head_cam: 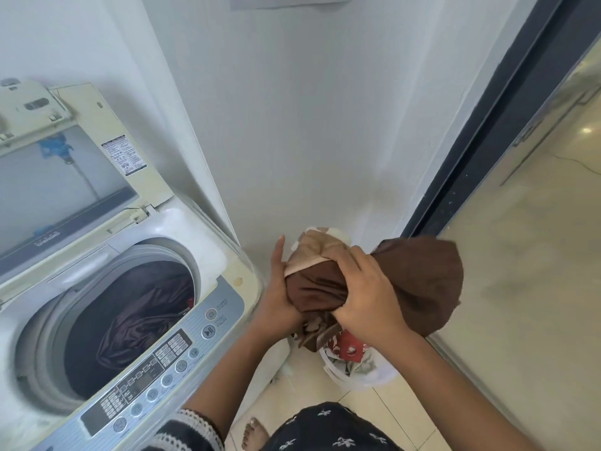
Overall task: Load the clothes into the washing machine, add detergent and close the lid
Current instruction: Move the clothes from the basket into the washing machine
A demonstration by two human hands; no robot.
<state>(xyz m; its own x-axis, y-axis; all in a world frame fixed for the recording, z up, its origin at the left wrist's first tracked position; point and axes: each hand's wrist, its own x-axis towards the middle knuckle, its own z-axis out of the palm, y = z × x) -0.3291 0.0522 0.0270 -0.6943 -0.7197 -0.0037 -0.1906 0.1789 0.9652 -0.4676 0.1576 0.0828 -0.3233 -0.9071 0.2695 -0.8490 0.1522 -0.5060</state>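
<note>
A top-loading washing machine (224, 265) stands at the left with its lid (65, 177) raised against the wall. Dark clothes (136, 317) lie in its drum. To the right of the machine I hold a bundle of brown and beige clothes (419, 281) in the air. My left hand (279, 288) supports the bundle from the left side, fingers pointing up along it. My right hand (367, 291) grips the brown cloth from above. Below the bundle, a white laundry basket (361, 379) on the floor holds more clothes, some red and white.
The control panel (156, 362) runs along the machine's front edge. White walls meet in a corner behind the bundle. A dark-framed glass door (487, 157) stands at the right. My bare foot (253, 434) is on the tiled floor below.
</note>
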